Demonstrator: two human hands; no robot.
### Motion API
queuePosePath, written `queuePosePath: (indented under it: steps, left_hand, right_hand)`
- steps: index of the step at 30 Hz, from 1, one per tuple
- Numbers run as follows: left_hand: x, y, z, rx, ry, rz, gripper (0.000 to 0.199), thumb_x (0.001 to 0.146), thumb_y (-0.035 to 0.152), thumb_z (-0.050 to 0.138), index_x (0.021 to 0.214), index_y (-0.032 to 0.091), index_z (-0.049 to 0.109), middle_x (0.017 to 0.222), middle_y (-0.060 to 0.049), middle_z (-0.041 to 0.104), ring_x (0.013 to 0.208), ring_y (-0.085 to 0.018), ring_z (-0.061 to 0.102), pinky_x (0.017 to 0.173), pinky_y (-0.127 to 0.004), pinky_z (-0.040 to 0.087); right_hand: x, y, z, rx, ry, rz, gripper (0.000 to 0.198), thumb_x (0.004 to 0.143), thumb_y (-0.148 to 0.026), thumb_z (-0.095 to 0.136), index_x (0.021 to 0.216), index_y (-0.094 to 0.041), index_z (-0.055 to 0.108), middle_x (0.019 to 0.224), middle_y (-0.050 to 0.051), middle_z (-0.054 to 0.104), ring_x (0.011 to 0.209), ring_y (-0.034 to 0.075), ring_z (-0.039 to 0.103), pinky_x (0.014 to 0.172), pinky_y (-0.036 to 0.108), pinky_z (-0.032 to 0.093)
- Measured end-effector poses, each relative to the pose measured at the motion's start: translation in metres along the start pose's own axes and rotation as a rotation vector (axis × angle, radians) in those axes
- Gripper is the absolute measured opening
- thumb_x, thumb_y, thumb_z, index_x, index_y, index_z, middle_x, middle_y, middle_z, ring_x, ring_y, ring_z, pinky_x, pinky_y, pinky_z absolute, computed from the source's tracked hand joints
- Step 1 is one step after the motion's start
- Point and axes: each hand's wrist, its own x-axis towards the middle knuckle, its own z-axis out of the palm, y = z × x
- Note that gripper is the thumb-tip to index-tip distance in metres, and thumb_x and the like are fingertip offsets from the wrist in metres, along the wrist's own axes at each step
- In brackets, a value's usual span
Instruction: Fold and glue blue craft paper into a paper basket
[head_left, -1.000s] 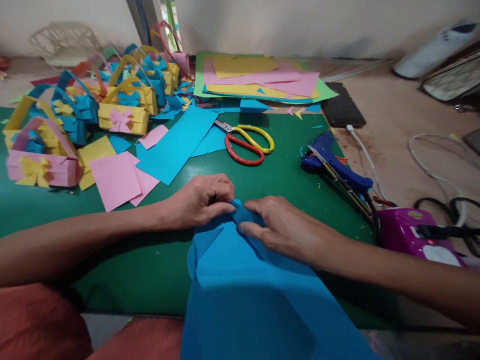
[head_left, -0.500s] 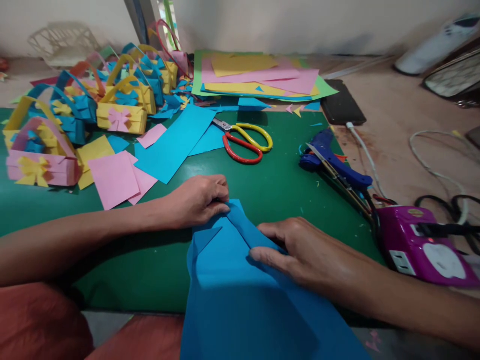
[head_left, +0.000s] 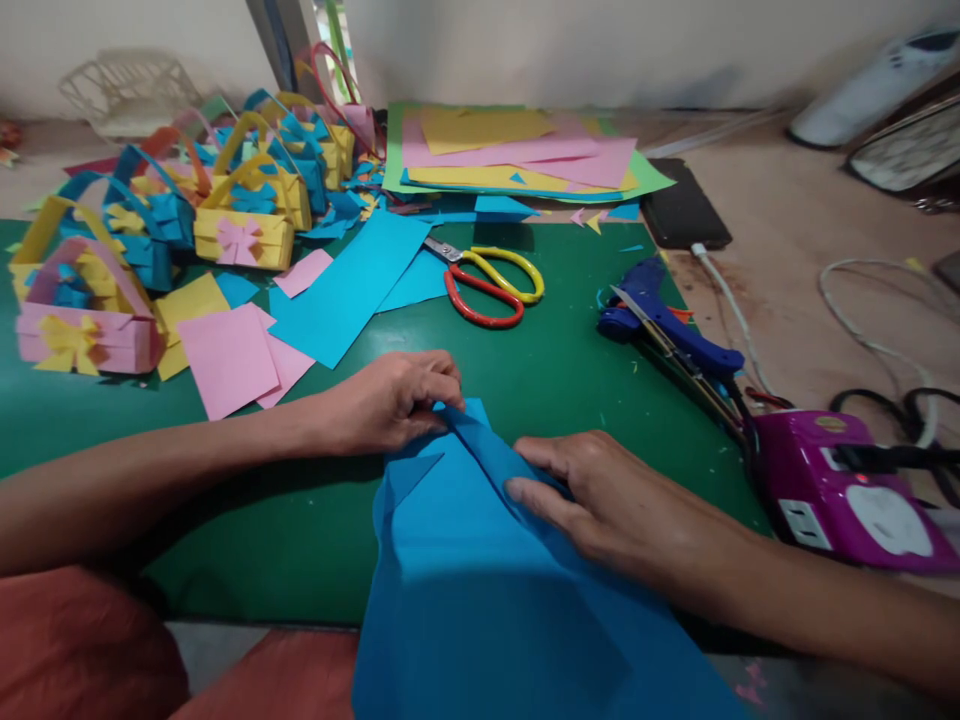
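A large blue sheet of paper (head_left: 480,610) lies over the front edge of the green table, its far end partly folded into flaps. My left hand (head_left: 405,400) pinches the tip of the right-hand flap at the far end. On the right side, my right hand (head_left: 600,490) grips the folded edge between thumb and fingers. The left flap (head_left: 409,485) stands slightly raised from the sheet. Beyond my hands rest scissors (head_left: 495,285) with one red and one yellow handle, beside cut blue paper (head_left: 356,290).
Small paper baskets (head_left: 244,238) crowd the back left, near pink paper pieces (head_left: 229,360). Stacked coloured sheets (head_left: 517,150) lie at the back. To the right are a blue glue gun (head_left: 675,320), a black phone (head_left: 686,205) and a purple power box (head_left: 847,490) with cables.
My left thumb and fingers have shifted on the flap's tip, which now lifts a little more. My right hand stays on the folded edge, nearly unmoved.
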Motion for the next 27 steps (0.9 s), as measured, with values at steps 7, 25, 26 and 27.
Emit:
queuePosePath:
  steps: [7,25,26,27]
  left_hand:
    - [-0.004,-0.002,0.002,0.048,0.000,0.059,0.019,0.082,0.009,0.048,0.078,0.014,0.066,0.094,-0.006,0.056,0.081,-0.011,0.056,0.067,-0.020,0.042]
    - [-0.006,0.001,0.005,0.304,0.010,0.048,0.033,0.084,0.019,0.050,0.116,0.014,0.043,0.105,-0.008,0.053,0.086,-0.014,0.055,0.068,-0.022,0.044]
    - [-0.005,0.002,0.005,0.339,-0.018,0.060,0.026,0.085,0.019,0.048,0.112,0.016,0.047,0.102,-0.007,0.053,0.083,-0.014,0.055,0.066,-0.022,0.043]
    - [-0.005,0.002,0.005,0.389,-0.057,0.075,0.024,0.086,0.019,0.045,0.109,0.019,0.050,0.099,-0.006,0.053,0.080,-0.013,0.054,0.063,-0.022,0.042]
  right_hand:
    - [-0.006,-0.003,0.007,-0.089,-0.015,-0.010,0.024,0.082,-0.030,0.045,0.060,-0.019,0.044,0.055,-0.001,0.050,0.049,0.010,0.042,0.049,0.028,0.016]
    - [-0.019,0.010,0.006,-0.185,0.160,0.119,0.020,0.082,-0.033,0.038,0.075,-0.020,0.052,0.062,0.004,0.058,0.053,0.017,0.051,0.050,0.028,0.027]
    - [-0.020,0.013,0.005,-0.151,0.181,0.128,0.022,0.082,-0.034,0.039,0.079,-0.020,0.054,0.065,0.005,0.059,0.054,0.017,0.052,0.051,0.028,0.029]
    - [-0.022,0.016,0.005,-0.116,0.196,0.133,0.023,0.082,-0.035,0.039,0.083,-0.019,0.056,0.068,0.005,0.060,0.056,0.018,0.053,0.051,0.028,0.031]
